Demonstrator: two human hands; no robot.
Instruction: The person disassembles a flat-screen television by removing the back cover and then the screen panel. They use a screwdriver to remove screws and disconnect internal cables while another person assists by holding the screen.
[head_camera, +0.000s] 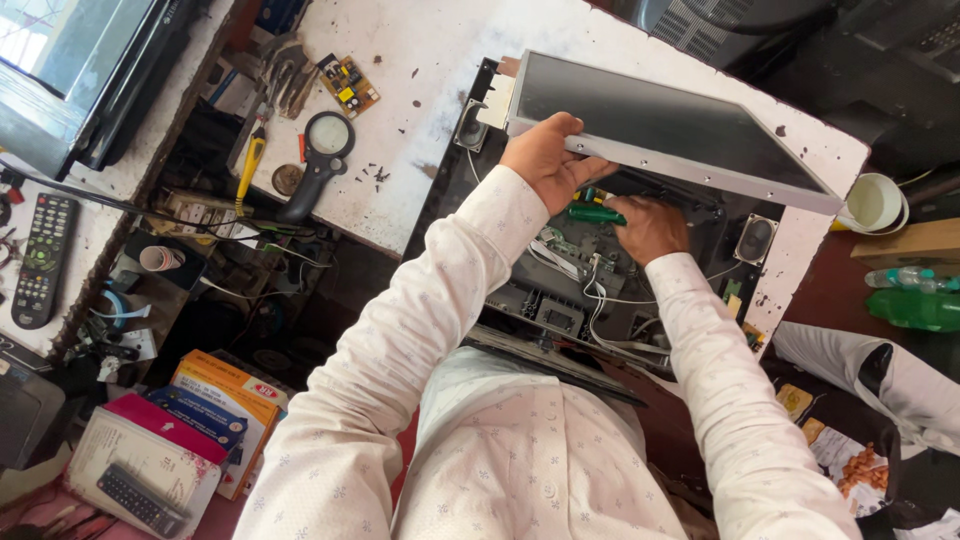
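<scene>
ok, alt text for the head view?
Left hand lifts the edge of a flat screen panel off an opened TV chassis while the right hand works a green-handled screwdriver inside. A magnifier and circuit board lie on the white bench.
</scene>
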